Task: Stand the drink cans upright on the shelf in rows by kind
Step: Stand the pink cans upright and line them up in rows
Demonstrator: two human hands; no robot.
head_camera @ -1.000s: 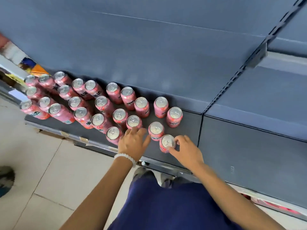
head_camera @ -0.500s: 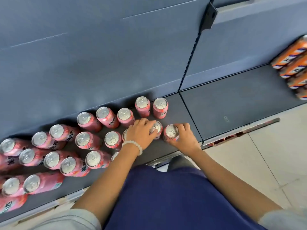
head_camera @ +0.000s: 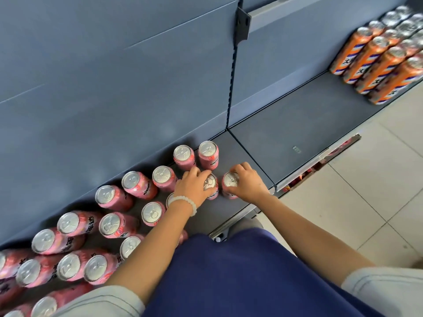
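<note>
At frame centre the left hand (head_camera: 191,187) grasps one pink aluminium drink can (head_camera: 211,186); the right hand (head_camera: 246,183) grasps its neighbour (head_camera: 230,183). Most pink cans already stand, unevenly rowed. The left forearm hides some. At upper right, orange striped cans (head_camera: 375,56) run off-frame.

There is just one camera, worn on the person's head. It looks forward and steeply down, from close above, at the left hand (head_camera: 191,188) and right hand (head_camera: 248,183) on the low shelf (head_camera: 297,120), with floor (head_camera: 366,202) to the right.
</note>
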